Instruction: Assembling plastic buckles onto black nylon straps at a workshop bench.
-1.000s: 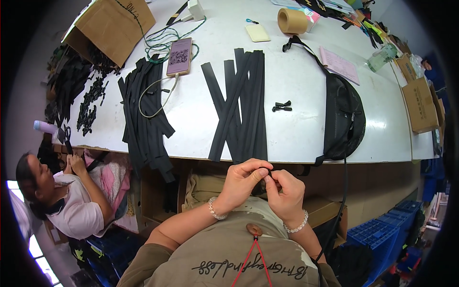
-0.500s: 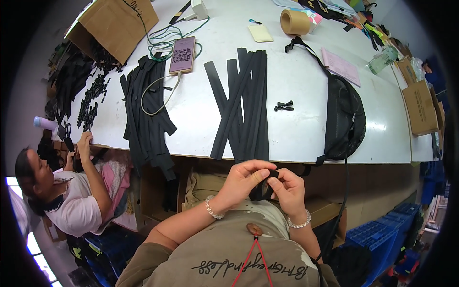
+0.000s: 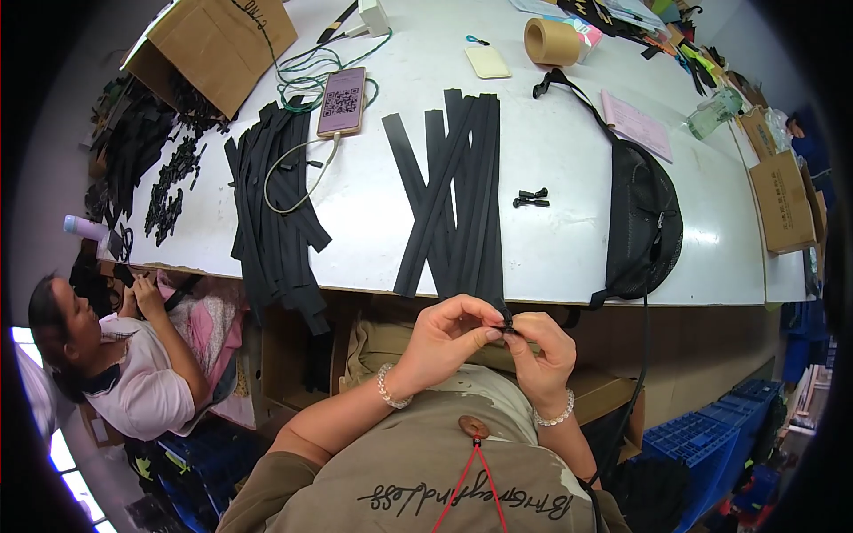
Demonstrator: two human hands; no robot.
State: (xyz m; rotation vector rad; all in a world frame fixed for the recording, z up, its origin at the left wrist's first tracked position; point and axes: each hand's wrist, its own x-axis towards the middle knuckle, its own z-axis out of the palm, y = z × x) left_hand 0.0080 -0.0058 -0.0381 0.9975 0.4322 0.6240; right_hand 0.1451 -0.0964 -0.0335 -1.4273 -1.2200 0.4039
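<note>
My left hand (image 3: 449,333) and my right hand (image 3: 544,342) meet just off the table's near edge. Both are closed, thumbs and forefingers pinching at the near end of a long black strip (image 3: 489,231). A small dark piece (image 3: 507,327) shows between the fingertips; its kind is too small to make out. The strip runs away from me over the table, among several flat black strips (image 3: 431,204) lying crossed. To their right lie a few small black zipper-pull-like pieces (image 3: 531,198).
On the white table (image 3: 560,258) stand a black mesh bag (image 3: 641,213), a phone (image 3: 342,100) on its cable, another heap of black strips (image 3: 275,204), a tape roll (image 3: 549,42) and a cardboard box (image 3: 213,53). A co-worker (image 3: 133,346) sits at the left. Blue crates (image 3: 702,435) stand lower right.
My fingertips have changed their pinch, and the dark piece now shows between them at the strip's end. The dark loop below my hands is gone from sight. The co-worker's raised hand has lowered.
</note>
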